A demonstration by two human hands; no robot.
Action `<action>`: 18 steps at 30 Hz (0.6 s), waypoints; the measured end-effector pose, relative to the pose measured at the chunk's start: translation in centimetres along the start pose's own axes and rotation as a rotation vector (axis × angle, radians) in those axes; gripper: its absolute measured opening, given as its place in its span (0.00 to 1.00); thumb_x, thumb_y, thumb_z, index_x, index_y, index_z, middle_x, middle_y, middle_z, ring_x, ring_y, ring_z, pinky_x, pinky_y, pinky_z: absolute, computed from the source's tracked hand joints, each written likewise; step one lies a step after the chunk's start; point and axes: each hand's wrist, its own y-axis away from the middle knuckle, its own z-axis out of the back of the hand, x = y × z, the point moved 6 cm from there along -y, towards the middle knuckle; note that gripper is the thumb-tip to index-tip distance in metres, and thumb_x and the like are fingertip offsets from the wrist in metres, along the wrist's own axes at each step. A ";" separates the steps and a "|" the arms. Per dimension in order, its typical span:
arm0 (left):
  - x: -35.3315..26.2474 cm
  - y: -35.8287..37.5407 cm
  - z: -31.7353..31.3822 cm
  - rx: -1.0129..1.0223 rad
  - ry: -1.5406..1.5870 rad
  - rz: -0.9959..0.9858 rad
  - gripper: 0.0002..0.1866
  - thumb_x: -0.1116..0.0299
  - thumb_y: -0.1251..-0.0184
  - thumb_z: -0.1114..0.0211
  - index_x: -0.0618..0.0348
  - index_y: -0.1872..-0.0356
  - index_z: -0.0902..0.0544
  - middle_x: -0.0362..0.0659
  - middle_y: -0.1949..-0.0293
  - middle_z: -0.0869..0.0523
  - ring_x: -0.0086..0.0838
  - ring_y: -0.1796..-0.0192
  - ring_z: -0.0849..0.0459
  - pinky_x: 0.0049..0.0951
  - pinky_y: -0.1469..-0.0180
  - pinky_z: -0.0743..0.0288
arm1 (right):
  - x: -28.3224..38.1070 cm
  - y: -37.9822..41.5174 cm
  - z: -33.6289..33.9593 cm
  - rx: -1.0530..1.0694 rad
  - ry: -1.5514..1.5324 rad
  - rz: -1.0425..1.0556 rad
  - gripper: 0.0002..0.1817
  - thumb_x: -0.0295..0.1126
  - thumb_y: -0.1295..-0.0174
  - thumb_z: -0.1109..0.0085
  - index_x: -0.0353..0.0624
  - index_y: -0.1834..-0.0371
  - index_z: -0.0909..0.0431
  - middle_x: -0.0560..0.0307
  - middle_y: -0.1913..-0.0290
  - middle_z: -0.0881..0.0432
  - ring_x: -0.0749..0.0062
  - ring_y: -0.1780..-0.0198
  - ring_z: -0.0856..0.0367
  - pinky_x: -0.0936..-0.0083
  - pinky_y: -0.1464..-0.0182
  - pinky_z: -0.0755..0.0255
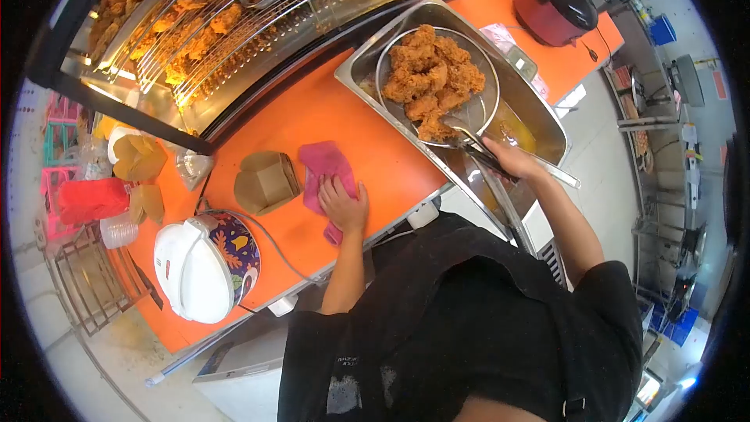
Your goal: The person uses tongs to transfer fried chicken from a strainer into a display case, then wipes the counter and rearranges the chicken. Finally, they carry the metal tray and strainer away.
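Observation:
My right hand (512, 161) is wrapped round the black-and-metal handles of a pair of tongs (471, 137). The tips of the tongs reach the lower edge of a heap of fried chicken (432, 78). The chicken lies in a round wire-mesh strainer (494, 106), whose long handle (558, 174) points toward the lower right. A deep steel pan (547, 121) with oily liquid is under the strainer. My left hand (342, 202) rests flat, fingers extended, on a crumpled pink cloth (320, 160) on the orange counter (383, 141). Left of the cloth stands an open brown paper box (266, 182).
A glass warming cabinet (258, 55) with fried chicken on racks spans the back. A white-lidded rice cooker (199, 266) sits at the left, its cord crossing the counter. More paper boxes (141, 159) are beyond it. A red cooker (553, 4) stands at the far right.

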 end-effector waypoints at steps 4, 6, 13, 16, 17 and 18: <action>0.8 0.6 -0.8 0.047 -0.015 0.051 0.30 0.53 0.41 0.36 0.66 0.44 0.25 0.57 0.40 0.25 0.50 0.33 0.31 0.51 0.33 0.39 | -3.7 -0.3 -0.8 -0.129 -0.167 0.025 0.35 0.65 0.30 0.60 0.41 0.65 0.19 0.61 0.78 0.23 0.78 0.80 0.31 0.75 0.75 0.36; 0.8 0.3 -0.6 0.107 0.023 0.078 0.29 0.53 0.42 0.36 0.66 0.45 0.25 0.56 0.40 0.25 0.49 0.33 0.31 0.50 0.32 0.40 | -1.7 2.0 -1.4 -0.095 -0.433 0.122 0.33 0.62 0.28 0.61 0.42 0.68 0.20 0.62 0.80 0.23 0.81 0.82 0.29 0.81 0.80 0.38; 0.4 -0.3 0.3 0.033 0.079 0.045 0.28 0.54 0.42 0.36 0.67 0.47 0.24 0.56 0.41 0.25 0.48 0.33 0.32 0.49 0.32 0.40 | 10.9 3.8 -0.3 -0.146 -0.520 0.493 0.30 0.57 0.25 0.65 0.39 0.56 0.23 0.61 0.78 0.23 0.80 0.82 0.29 0.83 0.81 0.38; 0.3 -0.2 0.6 0.047 0.092 0.049 0.28 0.54 0.42 0.36 0.66 0.47 0.24 0.56 0.41 0.25 0.48 0.32 0.32 0.49 0.32 0.40 | 21.9 2.2 -2.5 -0.071 -0.675 0.508 0.28 0.56 0.25 0.61 0.39 0.54 0.25 0.59 0.76 0.23 0.79 0.82 0.30 0.82 0.80 0.39; 0.4 -0.2 0.6 0.048 0.104 0.057 0.28 0.54 0.42 0.36 0.67 0.47 0.24 0.56 0.41 0.25 0.47 0.32 0.32 0.49 0.32 0.40 | 26.2 2.3 -3.6 0.080 -0.739 0.534 0.26 0.55 0.26 0.58 0.40 0.53 0.27 0.58 0.75 0.23 0.78 0.82 0.30 0.82 0.80 0.38; 0.4 -0.4 0.6 0.043 0.115 0.063 0.28 0.54 0.42 0.36 0.67 0.47 0.24 0.56 0.40 0.25 0.47 0.32 0.32 0.50 0.32 0.40 | 29.6 1.5 -4.5 0.091 -0.876 0.469 0.25 0.55 0.26 0.57 0.41 0.52 0.27 0.58 0.75 0.22 0.77 0.82 0.30 0.81 0.80 0.36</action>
